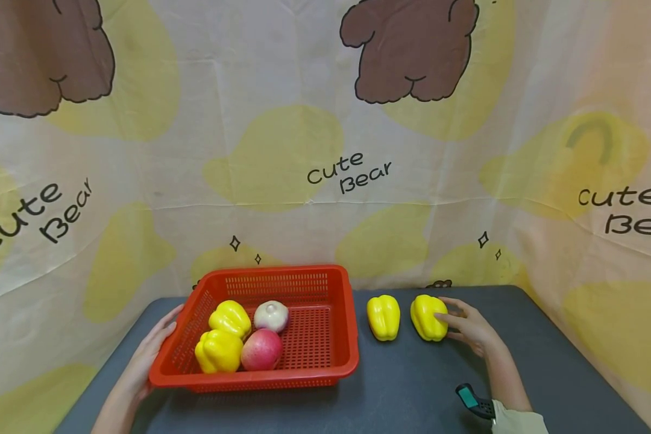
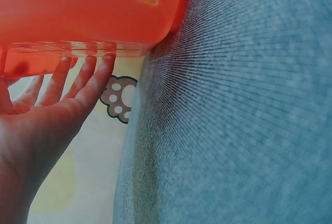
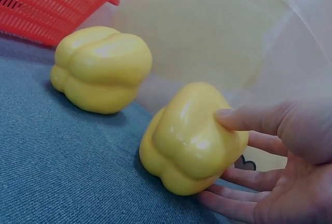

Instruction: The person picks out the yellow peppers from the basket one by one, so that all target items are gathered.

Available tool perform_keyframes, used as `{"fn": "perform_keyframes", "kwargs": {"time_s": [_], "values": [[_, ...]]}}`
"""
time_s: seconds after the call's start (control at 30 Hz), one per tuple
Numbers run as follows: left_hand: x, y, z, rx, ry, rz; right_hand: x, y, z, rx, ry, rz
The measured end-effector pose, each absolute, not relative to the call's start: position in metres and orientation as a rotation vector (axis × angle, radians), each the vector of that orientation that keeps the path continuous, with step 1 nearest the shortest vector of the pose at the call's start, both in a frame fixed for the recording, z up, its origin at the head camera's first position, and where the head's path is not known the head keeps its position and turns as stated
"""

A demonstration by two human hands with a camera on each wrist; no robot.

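Note:
A red plastic basket (image 1: 319,378) stands on the table's left half. My left hand (image 1: 143,360) is at its left side; in the left wrist view the fairly straight fingers (image 2: 98,79) touch the basket wall (image 2: 88,22) below the rim. Inside lie two yellow bell peppers (image 1: 219,351), a pinkish-red round fruit (image 1: 262,349) and a white, purple-tinged bulb (image 1: 271,316). Right of the basket, my right hand (image 1: 471,325) holds a yellow bell pepper (image 3: 189,138) between thumb and fingers, the pepper resting on the table. Another yellow bell pepper (image 1: 383,317) lies between it and the basket.
The dark grey-blue table (image 1: 407,392) ends at a cloth backdrop (image 1: 282,150) printed with bears and lettering. A dark band with a teal face (image 1: 469,396) is on my right wrist, beside a pale sleeve (image 1: 518,420).

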State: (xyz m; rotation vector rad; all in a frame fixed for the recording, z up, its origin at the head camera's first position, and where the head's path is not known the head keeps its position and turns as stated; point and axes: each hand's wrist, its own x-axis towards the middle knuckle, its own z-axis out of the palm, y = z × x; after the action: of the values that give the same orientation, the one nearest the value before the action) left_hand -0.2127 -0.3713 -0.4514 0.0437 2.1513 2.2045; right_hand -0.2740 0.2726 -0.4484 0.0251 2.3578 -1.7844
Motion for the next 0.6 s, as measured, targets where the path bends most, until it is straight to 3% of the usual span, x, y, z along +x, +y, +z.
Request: {"fn": "perform_keyframes", "kwargs": {"time_s": [0.6], "values": [[-0.2123, -0.3705, -0.4505, 0.03, 2.175, 2.175, -0.2743, 0.2781, -0.4504, -0.03, 2.365, -1.775]]}}
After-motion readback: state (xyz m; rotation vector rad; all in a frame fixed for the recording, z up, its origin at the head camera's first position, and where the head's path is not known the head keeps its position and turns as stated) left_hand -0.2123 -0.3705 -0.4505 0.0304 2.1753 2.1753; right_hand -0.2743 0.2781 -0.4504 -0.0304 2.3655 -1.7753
